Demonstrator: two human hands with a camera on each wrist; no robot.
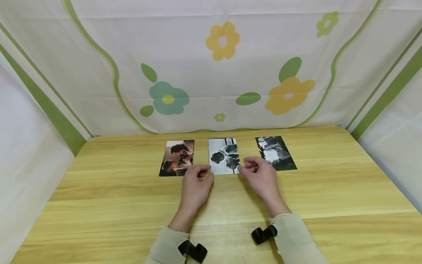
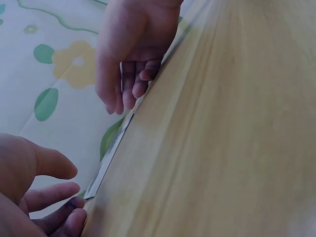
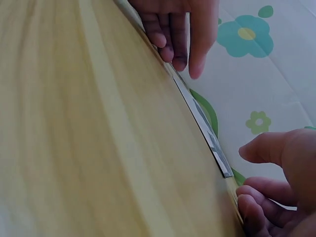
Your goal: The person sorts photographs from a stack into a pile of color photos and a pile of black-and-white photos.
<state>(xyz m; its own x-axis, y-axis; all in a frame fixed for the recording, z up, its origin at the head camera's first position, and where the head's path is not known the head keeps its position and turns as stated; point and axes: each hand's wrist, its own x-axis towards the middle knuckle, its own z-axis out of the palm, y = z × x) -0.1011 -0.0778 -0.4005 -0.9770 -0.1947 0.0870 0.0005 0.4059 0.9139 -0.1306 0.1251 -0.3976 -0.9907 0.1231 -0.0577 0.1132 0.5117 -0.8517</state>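
Observation:
Three photo cards lie in a row on the table. The middle black-and-white photo card [image 1: 221, 157] shows people leaning close together. At its lower left edge is my left hand [image 1: 196, 185], with thumb and forefinger apart in the left wrist view. My right hand [image 1: 262, 178] is at the card's lower right corner, its thumb and fingers [image 3: 266, 190] also apart. Whether the fingertips touch the card's edges, I cannot tell. A colour photo card [image 1: 177, 157] lies beyond my left hand, partly covered by it. To the right, a dark photo card [image 1: 277, 154] is partly behind my right hand.
The wood-grain table [image 1: 115, 205] meets a white flowered cloth [image 1: 197, 66] at its back edge, and cloth also hangs at both sides. Black wrist mounts [image 1: 192, 251] sit on both light sleeves.

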